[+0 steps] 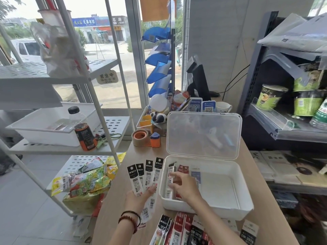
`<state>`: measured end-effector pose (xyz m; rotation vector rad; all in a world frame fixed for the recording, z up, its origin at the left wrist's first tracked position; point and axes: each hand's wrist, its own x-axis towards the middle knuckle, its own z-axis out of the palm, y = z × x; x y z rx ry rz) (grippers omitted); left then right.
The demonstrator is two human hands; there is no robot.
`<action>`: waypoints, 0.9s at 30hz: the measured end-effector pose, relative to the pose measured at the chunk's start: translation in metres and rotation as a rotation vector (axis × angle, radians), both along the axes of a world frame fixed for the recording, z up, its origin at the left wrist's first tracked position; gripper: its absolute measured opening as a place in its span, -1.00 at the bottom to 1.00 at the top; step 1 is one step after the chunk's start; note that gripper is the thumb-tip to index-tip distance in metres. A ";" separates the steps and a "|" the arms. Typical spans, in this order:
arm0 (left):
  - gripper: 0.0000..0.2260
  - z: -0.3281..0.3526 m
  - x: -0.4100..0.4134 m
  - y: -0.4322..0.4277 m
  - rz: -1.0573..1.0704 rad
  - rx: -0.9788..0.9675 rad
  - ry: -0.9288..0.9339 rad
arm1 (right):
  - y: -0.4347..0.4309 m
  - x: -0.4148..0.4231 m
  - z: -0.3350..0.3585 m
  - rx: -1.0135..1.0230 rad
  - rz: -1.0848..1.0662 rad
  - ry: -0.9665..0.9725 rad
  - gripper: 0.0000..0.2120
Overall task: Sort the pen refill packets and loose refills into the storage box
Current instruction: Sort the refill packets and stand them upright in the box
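The left hand [137, 197] grips a fan [146, 172] of 4 black-topped packets just left of the box [212, 212], with the thumb clamped over their lower parts. The right hand [185, 186] is inside the box and seems to pinch 1 packet [170, 175] by the left wall. The fan is splayed, so a packet could slip onto the table [113, 209]. The pinched packet may topple onto the red packets [183, 169] beside it.
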<state>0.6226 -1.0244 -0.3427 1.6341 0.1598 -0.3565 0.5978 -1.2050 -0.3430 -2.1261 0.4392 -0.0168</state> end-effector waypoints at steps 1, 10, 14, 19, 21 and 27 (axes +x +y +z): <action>-0.80 0.000 0.000 0.000 0.003 -0.003 -0.001 | 0.002 0.000 0.000 -0.030 0.025 0.014 -0.54; -0.75 0.001 0.003 0.007 0.015 0.014 -0.004 | 0.001 0.009 -0.004 -0.204 0.085 0.131 -0.48; -0.75 0.002 0.005 0.010 0.032 0.042 0.001 | 0.001 0.008 -0.006 -0.181 0.112 0.139 -0.48; -0.76 0.006 0.003 0.004 0.026 0.055 0.003 | 0.002 0.006 -0.005 -0.135 0.089 0.145 -0.55; -0.75 0.007 0.003 0.003 0.016 0.056 0.000 | 0.003 0.005 -0.005 -0.163 0.083 0.149 -0.57; -0.77 0.011 0.002 0.003 0.036 0.030 0.007 | 0.002 0.002 -0.003 -0.152 0.037 0.018 -0.66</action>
